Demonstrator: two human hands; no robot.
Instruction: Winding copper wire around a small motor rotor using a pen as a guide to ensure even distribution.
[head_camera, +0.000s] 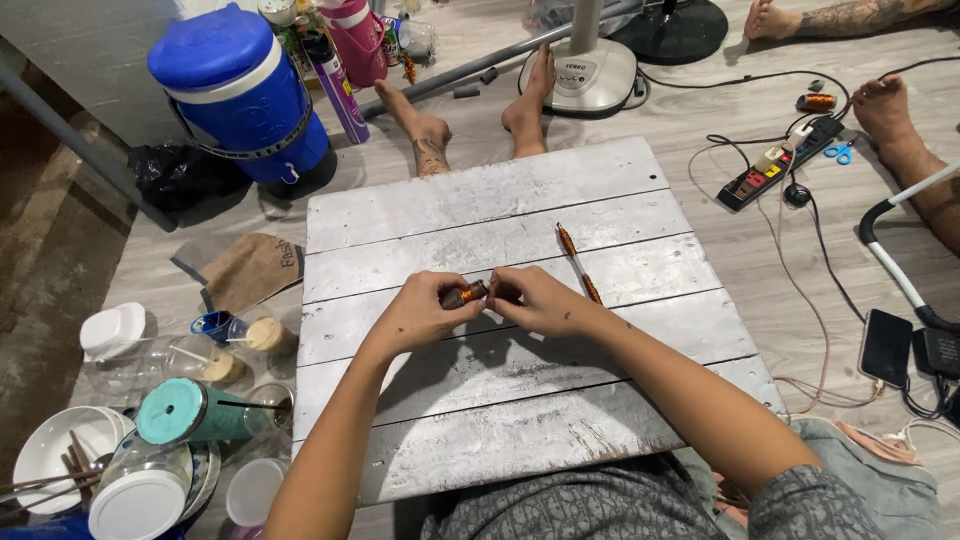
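Small copper-wound coil pinched above the grey plank board between fingers of left hand and right hand, apparently mid-winding, with two similar wound pieces lying finished-looking just beyond.

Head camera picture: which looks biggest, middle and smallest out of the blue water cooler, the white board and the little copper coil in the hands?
1. White wooden board, by far the largest.
2. Blue water cooler, though it sits farther from the camera, so it looks smaller than it might be.
3. Copper coil, tiny, pinched between the left hand and right hand.
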